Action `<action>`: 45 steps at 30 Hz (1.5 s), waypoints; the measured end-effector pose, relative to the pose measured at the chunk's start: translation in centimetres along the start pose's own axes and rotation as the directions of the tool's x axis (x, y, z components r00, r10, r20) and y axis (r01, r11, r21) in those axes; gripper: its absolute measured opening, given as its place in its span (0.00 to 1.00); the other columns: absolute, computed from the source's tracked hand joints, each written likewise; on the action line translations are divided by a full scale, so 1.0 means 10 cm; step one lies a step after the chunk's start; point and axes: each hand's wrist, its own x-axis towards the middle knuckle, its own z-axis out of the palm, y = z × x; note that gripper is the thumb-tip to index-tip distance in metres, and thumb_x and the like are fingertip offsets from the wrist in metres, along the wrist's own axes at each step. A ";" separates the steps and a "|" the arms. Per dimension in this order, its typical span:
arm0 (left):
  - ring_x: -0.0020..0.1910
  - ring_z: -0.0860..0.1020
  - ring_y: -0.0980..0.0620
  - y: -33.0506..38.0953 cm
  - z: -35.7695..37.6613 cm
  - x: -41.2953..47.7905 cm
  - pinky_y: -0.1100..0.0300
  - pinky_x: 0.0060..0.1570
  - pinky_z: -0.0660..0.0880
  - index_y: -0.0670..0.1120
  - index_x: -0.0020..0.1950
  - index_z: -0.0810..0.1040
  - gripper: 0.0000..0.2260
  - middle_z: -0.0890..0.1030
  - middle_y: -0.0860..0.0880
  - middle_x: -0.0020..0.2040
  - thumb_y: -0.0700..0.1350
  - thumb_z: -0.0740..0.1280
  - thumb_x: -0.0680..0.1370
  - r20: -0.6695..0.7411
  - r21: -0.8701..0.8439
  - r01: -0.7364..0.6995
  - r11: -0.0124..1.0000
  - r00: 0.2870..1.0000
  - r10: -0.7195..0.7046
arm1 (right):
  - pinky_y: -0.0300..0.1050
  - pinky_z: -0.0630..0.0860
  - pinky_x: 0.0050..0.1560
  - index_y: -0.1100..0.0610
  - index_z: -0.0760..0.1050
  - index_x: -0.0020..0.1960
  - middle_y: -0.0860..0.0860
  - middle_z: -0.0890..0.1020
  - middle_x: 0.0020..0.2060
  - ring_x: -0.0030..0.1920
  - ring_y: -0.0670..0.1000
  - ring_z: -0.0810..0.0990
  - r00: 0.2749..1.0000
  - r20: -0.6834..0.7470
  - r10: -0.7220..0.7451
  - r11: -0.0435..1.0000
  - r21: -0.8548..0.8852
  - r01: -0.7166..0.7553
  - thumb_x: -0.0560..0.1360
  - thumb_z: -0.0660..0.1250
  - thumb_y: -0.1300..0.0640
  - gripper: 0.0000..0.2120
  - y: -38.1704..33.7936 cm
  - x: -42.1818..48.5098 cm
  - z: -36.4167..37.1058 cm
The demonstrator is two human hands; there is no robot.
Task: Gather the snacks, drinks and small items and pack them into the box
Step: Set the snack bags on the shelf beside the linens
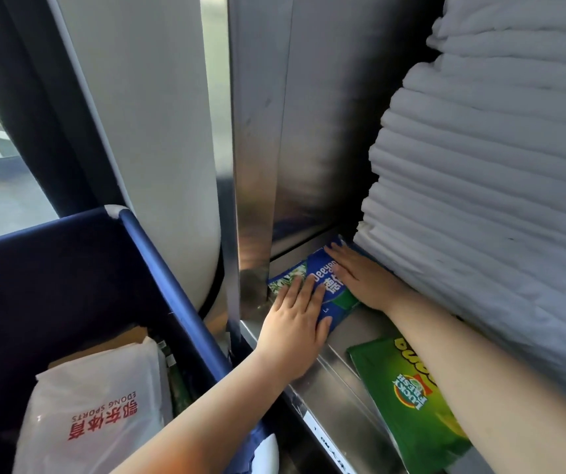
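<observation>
Head view. The left hand point(293, 319) lies flat on the near-left part of a blue printed foil snack packet point(320, 268), fingers straight and the thumb against its near edge. The right hand point(360, 278) lies flat on the packet's far-right part, fingers extended. Neither hand is closed round the packet; both press or touch it from above.

The packet lies in the far corner of a brushed stainless-steel shelf point(339, 381), against the metal upright. Nearer on the same shelf, partly under the right forearm, lies a green printed foil snack packet point(408, 408), apart from the blue one. To the right rises a tall stack of white folded cloths point(480, 200).

Left of the shelf stands a dark blue fabric-walled bin point(158, 258), probably the box meant by the task. It holds a white plastic bag with red lettering point(96, 408), and brown cardboard shows behind the bag.

Progress, as judged: early to middle. The blue packet is being taken up but is not yet lifted, and the green packet remains untouched. No drinks or small items can be made out.

Count: two hands, two snack packets on the shelf (one blue, one green), one white bag in the bin, one cloth stack.
</observation>
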 end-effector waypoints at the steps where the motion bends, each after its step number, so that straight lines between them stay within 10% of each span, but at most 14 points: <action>1: 0.76 0.45 0.49 0.00 -0.01 0.00 0.56 0.70 0.33 0.47 0.77 0.51 0.26 0.51 0.46 0.78 0.56 0.48 0.82 0.001 -0.008 0.000 1.000 1.000 0.000 | 0.35 0.42 0.69 0.52 0.53 0.76 0.49 0.54 0.76 0.75 0.45 0.50 1.000 -0.005 0.006 1.000 -0.016 -0.006 0.83 0.49 0.50 0.23 0.02 0.03 0.00; 36: 0.76 0.46 0.47 -0.15 -0.08 0.22 0.54 0.73 0.41 0.40 0.77 0.48 0.26 0.50 0.43 0.78 0.52 0.48 0.83 0.092 0.098 0.079 0.992 0.992 -0.088 | 0.47 0.45 0.73 0.53 0.40 0.77 0.51 0.43 0.77 0.76 0.51 0.41 0.996 0.006 0.090 0.975 -0.204 -0.087 0.81 0.53 0.45 0.32 -0.27 -0.47 0.06; 45: 0.76 0.47 0.49 0.56 -0.17 -0.56 0.49 0.72 0.37 0.49 0.76 0.58 0.26 0.56 0.49 0.77 0.50 0.58 0.78 0.126 -0.086 -0.501 0.861 0.852 0.509 | 0.46 0.49 0.73 0.53 0.53 0.76 0.52 0.51 0.77 0.76 0.53 0.48 0.874 -0.253 0.415 0.878 -0.143 -0.458 0.79 0.56 0.44 0.30 -0.34 -2.13 0.12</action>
